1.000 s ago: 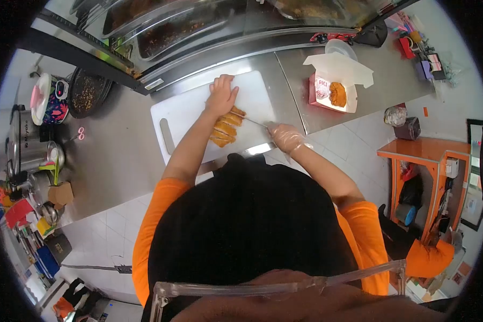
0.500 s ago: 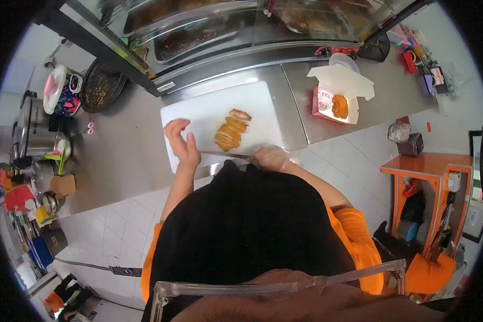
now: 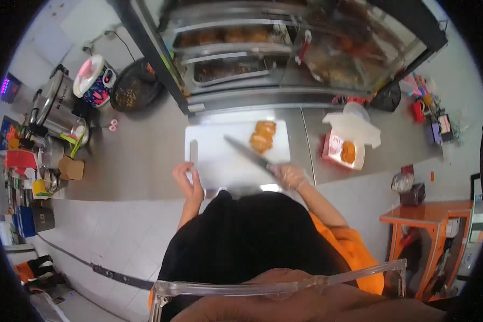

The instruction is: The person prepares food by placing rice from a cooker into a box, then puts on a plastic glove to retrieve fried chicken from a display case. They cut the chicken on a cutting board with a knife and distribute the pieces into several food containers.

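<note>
My right hand [image 3: 290, 177], in a clear plastic glove, grips a knife [image 3: 248, 153]. Its blade points up and left across a white cutting board [image 3: 220, 167]. Just beyond the blade, at the board's upper right, lies sliced golden fried chicken [image 3: 262, 136], its pieces close together. My left hand [image 3: 189, 181] is bare, at the board's lower left corner below the handle slot. Its thumb stands apart from the loosely bent fingers, and nothing shows in it. To the right stands an open takeaway box [image 3: 335, 149] with a piece of fried food [image 3: 348, 152] inside.
A glass display case [image 3: 236, 99] with trays of food stands behind the board. On the left of the steel counter [image 3: 137, 161] are a black pan [image 3: 131, 94], pink scissors [image 3: 112, 125], a patterned tub [image 3: 95, 86] and a large pot [image 3: 56, 104]. An orange table [image 3: 429, 214] stands at right.
The knife has swung from the board's near edge up over it. The chicken slices now lie farther right on the board. My left hand is lower against the board, and the camera view has turned.
</note>
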The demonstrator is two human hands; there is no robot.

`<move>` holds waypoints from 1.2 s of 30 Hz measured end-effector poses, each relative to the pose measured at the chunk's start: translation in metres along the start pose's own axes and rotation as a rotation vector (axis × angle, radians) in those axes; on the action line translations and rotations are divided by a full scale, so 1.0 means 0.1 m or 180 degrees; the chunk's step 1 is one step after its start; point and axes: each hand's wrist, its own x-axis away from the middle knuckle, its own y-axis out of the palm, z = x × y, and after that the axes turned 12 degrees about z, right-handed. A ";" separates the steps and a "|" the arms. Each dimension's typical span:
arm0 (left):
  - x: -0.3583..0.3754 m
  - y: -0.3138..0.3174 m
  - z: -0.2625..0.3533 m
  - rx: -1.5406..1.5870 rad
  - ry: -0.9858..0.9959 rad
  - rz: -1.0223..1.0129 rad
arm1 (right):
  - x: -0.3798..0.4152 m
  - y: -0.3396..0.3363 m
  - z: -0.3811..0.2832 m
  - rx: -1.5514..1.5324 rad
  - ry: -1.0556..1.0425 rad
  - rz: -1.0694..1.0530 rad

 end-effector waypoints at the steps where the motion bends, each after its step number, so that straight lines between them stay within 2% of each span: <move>1: 0.00 -0.03 -0.01 -0.0035 -0.0057 -0.0026 | -0.07 0.13 0.04 0.0079 -0.0261 -0.0064; 2: 0.00 -0.07 -0.01 -0.0062 -0.0105 -0.0047 | -0.11 0.11 -0.05 0.0233 -0.0316 -0.0140; 3: -0.01 -0.10 -0.01 -0.0093 -0.0101 0.0024 | 0.00 -0.06 -0.20 0.0195 -0.0700 0.0400; 4: -0.01 -0.14 -0.01 -0.0125 -0.0101 0.0090 | -0.23 0.26 -0.02 0.0682 -0.0933 0.0720; 6: 0.00 -0.23 -0.03 -0.0167 -0.0197 0.0185 | -0.36 -0.17 -0.39 0.0494 -0.0813 0.1474; 8: 0.00 -0.32 0.00 -0.0202 -0.0362 0.0338 | -0.45 -1.03 -0.85 0.0558 -0.1335 0.2541; 10: 0.04 -0.40 -0.03 -0.0246 -0.0464 0.0443 | -0.56 -2.07 -1.29 0.0230 -0.2269 0.3612; 12: 0.07 -0.45 -0.07 -0.0283 -0.0488 0.0544 | -0.88 -2.80 -1.66 0.0274 -0.2397 0.4030; 13: 0.08 -0.47 -0.08 -0.0291 -0.0537 0.0576 | -1.04 -3.13 -1.87 0.0114 -0.2473 0.4043; 14: 0.09 -0.50 -0.09 -0.0302 -0.0583 0.0609 | -1.36 -3.33 -2.01 0.0623 -0.1823 0.3631; 15: 0.09 -0.52 -0.10 -0.0316 -0.0626 0.0645 | -1.52 -3.61 -2.22 0.0599 -0.1115 0.2421; 22: 0.20 -0.78 -0.26 -0.0631 -0.0680 0.0923 | -2.57 -3.88 -2.74 0.1024 -0.1329 0.2152; 30: 0.24 -1.03 -0.27 -0.0867 -0.0872 0.1132 | -2.79 -4.00 -2.50 0.0505 -0.1211 0.2766; 36: 0.13 -0.99 -0.26 -0.0861 -0.0738 0.1038 | -2.79 -4.02 -2.16 0.0075 -0.1106 0.3908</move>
